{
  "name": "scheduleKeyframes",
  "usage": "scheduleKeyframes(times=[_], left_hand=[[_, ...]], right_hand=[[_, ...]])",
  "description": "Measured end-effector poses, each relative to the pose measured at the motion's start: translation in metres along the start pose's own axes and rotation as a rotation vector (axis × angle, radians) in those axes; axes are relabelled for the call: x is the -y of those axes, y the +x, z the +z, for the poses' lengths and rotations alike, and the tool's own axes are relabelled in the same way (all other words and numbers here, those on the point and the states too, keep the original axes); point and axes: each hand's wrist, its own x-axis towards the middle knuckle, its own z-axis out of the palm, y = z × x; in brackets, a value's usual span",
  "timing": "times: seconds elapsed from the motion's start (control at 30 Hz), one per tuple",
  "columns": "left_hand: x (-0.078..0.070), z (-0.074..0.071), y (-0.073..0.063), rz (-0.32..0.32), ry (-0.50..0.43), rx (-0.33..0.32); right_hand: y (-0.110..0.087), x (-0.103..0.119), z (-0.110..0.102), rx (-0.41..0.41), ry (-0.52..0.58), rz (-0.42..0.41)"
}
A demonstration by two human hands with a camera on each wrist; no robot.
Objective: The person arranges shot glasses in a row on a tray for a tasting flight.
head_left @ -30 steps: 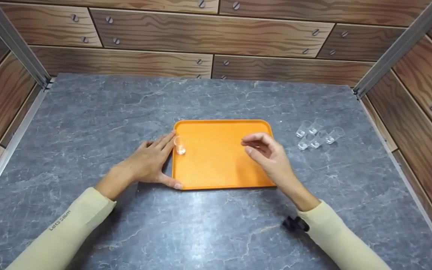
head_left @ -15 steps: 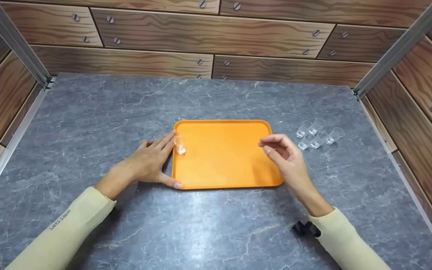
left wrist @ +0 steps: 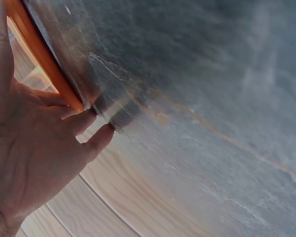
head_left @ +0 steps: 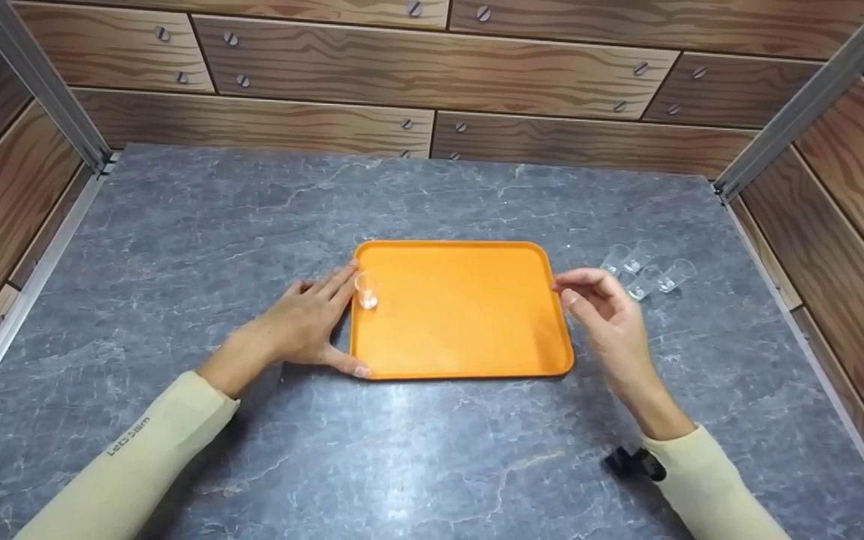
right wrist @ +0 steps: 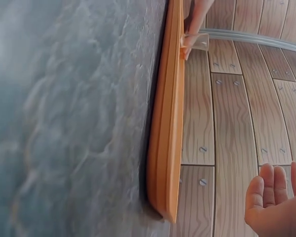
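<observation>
An orange tray (head_left: pixel 462 315) lies on the grey marbled table. My left hand (head_left: pixel 301 322) rests against its left side with fingers outstretched, the thumb at the near left corner. Just inside that side stands a small clear plastic cup (head_left: pixel 367 291), upright beside the fingertips. In the left wrist view the left fingers (left wrist: pixel 96 140) meet the tabletop by the orange rim (left wrist: pixel 44 59). My right hand (head_left: pixel 612 322) hovers over the tray's right edge, fingers loosely bent and nothing between them. The right wrist view has its fingers (right wrist: pixel 269 185) clear of the tray wall (right wrist: pixel 167 128).
Several clear cups (head_left: pixel 643 283) stand in a cluster right of the tray, partly covered by my right hand. Wood-patterned panels (head_left: pixel 432 64) close off the back and both sides, with metal posts (head_left: pixel 42 82) in the corners. A black wrist device (head_left: pixel 638 463) sits on the right sleeve.
My right hand has moved rightward from above the tray to its right edge, toward the clustered cups. The left hand and the cup on the tray stay put; the view shifts slightly.
</observation>
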Motion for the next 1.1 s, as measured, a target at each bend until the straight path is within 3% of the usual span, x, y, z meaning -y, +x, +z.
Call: scheduleKeyframes(times=[0.37,0.8,1.1], left_hand=[[0.001,0.0,0.001,-0.006,0.008,0.011],[0.001,0.002,-0.001,-0.01,-0.003,0.013],[0.001,0.0,0.001,-0.012,-0.016,0.02]], right_hand=[[0.002,-0.003,-0.024,-0.124,-0.049,0.031],[0.003,-0.009,-0.058,-0.298,0.041,-0.033],[0.008,-0.008,-0.081,-0.433,0.062,-0.004]])
